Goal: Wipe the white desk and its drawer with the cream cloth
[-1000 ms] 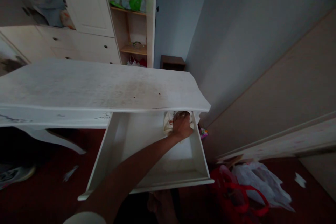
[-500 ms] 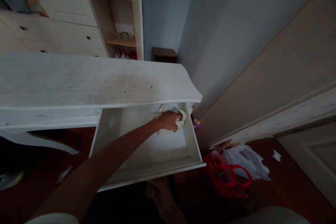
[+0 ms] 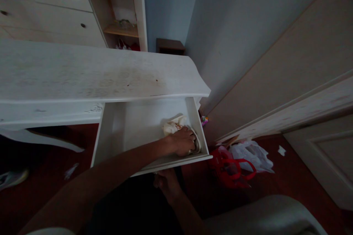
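Note:
A white drawer is pulled out from a white table. My left hand reaches inside it, closed over a crumpled cream cloth pressed to the drawer floor near the front right corner. Part of the cloth is under my fingers, and some bunches out behind the hand. Just below the drawer's front edge, my right hand has its fingers curled close to the front panel. Whatever those fingers grip is hidden in shadow. Dark smudges and small specks mark the tabletop.
A red bag and a white plastic bag lie on the reddish floor at right, beside a wall. A white cabinet with shelves stands behind the table. A shoe shows at far left.
My left hand has drawn the cloth from the back right of the drawer toward its front right corner. My right hand stays below the drawer front. The view has shifted slightly.

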Motion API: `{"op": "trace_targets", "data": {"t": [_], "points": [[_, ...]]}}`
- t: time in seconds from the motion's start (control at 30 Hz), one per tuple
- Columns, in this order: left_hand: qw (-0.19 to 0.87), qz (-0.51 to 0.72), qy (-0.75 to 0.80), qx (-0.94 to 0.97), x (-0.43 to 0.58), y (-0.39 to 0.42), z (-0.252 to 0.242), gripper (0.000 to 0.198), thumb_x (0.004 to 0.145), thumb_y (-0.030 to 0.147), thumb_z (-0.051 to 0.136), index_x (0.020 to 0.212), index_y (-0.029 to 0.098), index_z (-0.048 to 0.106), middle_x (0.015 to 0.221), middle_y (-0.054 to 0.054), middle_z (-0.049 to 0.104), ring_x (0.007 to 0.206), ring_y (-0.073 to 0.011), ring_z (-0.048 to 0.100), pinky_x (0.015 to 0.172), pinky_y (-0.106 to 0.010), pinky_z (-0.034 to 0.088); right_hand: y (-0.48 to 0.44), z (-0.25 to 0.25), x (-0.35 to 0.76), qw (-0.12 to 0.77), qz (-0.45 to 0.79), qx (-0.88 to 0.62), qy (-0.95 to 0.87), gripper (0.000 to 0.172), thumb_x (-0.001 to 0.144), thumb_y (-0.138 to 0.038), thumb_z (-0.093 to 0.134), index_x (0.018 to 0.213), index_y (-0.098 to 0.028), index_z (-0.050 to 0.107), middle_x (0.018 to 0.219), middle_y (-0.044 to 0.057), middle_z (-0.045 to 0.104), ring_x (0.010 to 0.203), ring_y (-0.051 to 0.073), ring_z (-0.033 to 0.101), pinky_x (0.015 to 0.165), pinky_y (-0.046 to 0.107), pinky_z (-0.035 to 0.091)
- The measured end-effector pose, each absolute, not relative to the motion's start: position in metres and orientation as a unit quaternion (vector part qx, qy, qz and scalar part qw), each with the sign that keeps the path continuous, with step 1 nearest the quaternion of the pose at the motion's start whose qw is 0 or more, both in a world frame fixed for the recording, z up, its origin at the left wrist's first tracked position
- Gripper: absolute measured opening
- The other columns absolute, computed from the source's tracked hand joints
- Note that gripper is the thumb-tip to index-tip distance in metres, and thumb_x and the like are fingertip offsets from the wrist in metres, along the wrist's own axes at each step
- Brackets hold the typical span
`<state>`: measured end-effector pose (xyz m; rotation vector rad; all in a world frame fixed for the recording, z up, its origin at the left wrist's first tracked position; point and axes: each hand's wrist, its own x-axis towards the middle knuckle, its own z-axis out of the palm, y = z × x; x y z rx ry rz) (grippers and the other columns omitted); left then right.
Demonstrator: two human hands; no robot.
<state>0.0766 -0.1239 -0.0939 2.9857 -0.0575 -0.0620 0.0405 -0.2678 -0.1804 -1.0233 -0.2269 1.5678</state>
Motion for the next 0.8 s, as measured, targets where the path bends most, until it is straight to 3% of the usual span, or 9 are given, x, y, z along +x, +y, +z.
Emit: {"op": "trace_targets", "data": {"t": [0.23, 0.47, 0.57, 0.7, 0.8], "points": [[0.087, -0.024, -0.002, 0.996, 0.083, -0.132, -0.101, 0.013, 0.079, 0.018, 0.064, 0.076, 0.024, 0.074, 0.104, -0.010, 0.071, 0.101, -0.0264, 0.057, 0.084, -0.041, 0.037, -0.268, -0.177, 0.043, 0.587, 0.672, -0.442, -0.097, 0.025, 0.061, -0.037, 0.077, 0.061, -0.019, 0.059, 0.042, -0.008, 0.045, 0.042, 0.008, 0.038, 0.048, 0.024, 0.035], [0.118, -0.055, 0.013, 0.991, 0.068, -0.127, -0.091, 0.014, 0.075, 0.016, 0.064, 0.071, 0.024, 0.074, 0.106, -0.010, 0.070, 0.103, -0.0284, 0.057, 0.085, -0.043, 0.039, -0.268, -0.178, 0.044, 0.589, 0.668, -0.444, -0.102, 0.021, 0.061, -0.035, 0.077, 0.069, -0.018, 0.067, 0.056, -0.005, 0.057, 0.043, 0.006, 0.040, 0.046, 0.023, 0.034], [0.142, -0.081, 0.047, 0.985, 0.043, -0.121, -0.088, 0.014, 0.071, 0.016, 0.066, 0.075, 0.026, 0.075, 0.109, -0.010, 0.069, 0.105, -0.0309, 0.056, 0.087, -0.046, 0.039, -0.268, -0.179, 0.044, 0.590, 0.665, -0.444, -0.113, 0.020, 0.062, -0.034, 0.075, 0.065, -0.017, 0.065, 0.051, -0.005, 0.055, 0.041, 0.007, 0.040, 0.046, 0.024, 0.035], [0.150, -0.081, 0.101, 0.980, -0.001, -0.119, -0.089, 0.024, 0.074, 0.016, 0.063, 0.087, 0.031, 0.076, 0.126, -0.009, 0.064, 0.116, -0.0324, 0.053, 0.092, -0.048, 0.039, -0.267, -0.178, 0.046, 0.584, 0.672, -0.440, -0.115, 0.022, 0.062, -0.034, 0.076, 0.062, -0.017, 0.062, 0.043, -0.008, 0.047, 0.039, 0.006, 0.038, 0.046, 0.023, 0.035], [0.156, -0.084, 0.155, 0.972, -0.036, -0.120, -0.094, 0.038, 0.072, 0.015, 0.064, 0.101, 0.037, 0.074, 0.132, -0.007, 0.062, 0.120, -0.0310, 0.052, 0.092, -0.044, 0.040, -0.267, -0.176, 0.048, 0.583, 0.677, -0.435, -0.106, 0.023, 0.060, -0.033, 0.079, 0.066, -0.018, 0.063, 0.052, -0.006, 0.055, 0.040, 0.006, 0.038, 0.045, 0.023, 0.034]]}}
